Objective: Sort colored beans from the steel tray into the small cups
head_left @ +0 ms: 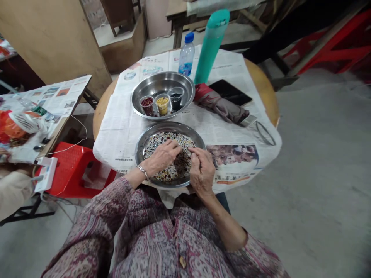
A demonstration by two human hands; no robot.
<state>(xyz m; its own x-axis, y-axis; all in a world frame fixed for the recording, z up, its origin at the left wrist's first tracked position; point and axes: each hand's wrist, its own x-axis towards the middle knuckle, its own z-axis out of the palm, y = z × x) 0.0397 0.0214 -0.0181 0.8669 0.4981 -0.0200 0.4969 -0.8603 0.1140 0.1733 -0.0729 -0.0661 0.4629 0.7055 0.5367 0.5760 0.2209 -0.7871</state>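
I find mixed grains (171,170) inside the near basin (171,126), centre frame. Left hand (164,154) bent over them, right hand (201,168) loosely curled; I cannot tell what either holds. Judged step: picking through; next calls for a precise pinch.

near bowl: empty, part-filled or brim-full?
Part-filled. Mixed small pieces spread across the bottom of the near bowl, while bare metal wall shows above them along its far and left sides.
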